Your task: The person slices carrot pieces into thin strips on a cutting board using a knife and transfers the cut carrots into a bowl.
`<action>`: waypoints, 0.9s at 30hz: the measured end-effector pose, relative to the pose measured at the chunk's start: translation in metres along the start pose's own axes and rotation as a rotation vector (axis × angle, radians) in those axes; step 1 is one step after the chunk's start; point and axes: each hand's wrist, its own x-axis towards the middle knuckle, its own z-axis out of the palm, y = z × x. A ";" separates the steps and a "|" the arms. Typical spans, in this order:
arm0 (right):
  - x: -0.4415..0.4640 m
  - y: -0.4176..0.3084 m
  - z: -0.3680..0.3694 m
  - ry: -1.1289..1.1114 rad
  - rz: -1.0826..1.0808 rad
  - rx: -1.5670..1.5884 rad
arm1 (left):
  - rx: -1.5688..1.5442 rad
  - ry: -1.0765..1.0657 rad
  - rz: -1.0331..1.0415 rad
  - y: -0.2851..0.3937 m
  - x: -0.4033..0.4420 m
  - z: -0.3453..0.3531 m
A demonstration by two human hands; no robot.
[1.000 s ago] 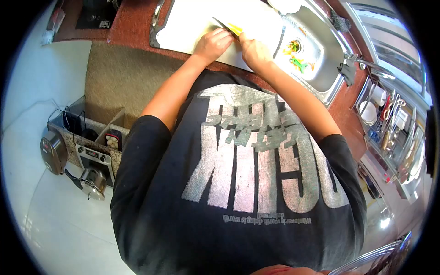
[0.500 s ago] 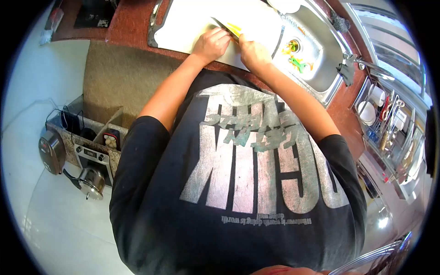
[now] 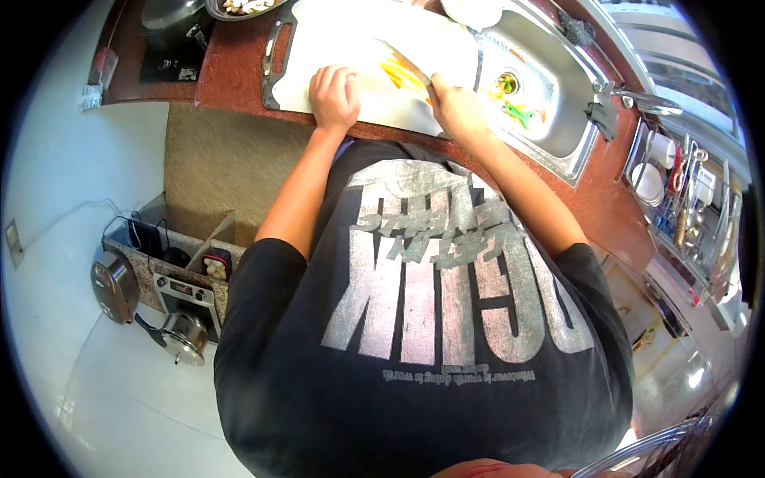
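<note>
My right hand (image 3: 460, 110) is closed on the handle of a knife (image 3: 410, 64), whose blade points up and left over the white cutting board (image 3: 327, 40). Beside and under the blade lie orange-yellow strips (image 3: 396, 73), apparently cut vegetable. My left hand (image 3: 334, 97) rests at the near edge of the board, left of the strips and apart from them. Its fingers are bent and bunched; whether anything is under them is hidden.
Right of the board is a steel sink (image 3: 558, 131) with scraps and a green tool (image 3: 519, 114). A dish rack (image 3: 677, 191) stands further right. At the top left are a bowl of pale pieces (image 3: 247, 8) and a dark pot (image 3: 171, 22).
My left hand has moved left, away from the knife and strips. My right hand and the knife have shifted slightly right and down. The view has tilted, bringing the bowl and pot into sight.
</note>
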 end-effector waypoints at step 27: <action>-0.106 0.079 0.006 0.065 -0.236 -0.002 | 0.062 -0.751 0.233 0.017 0.059 0.055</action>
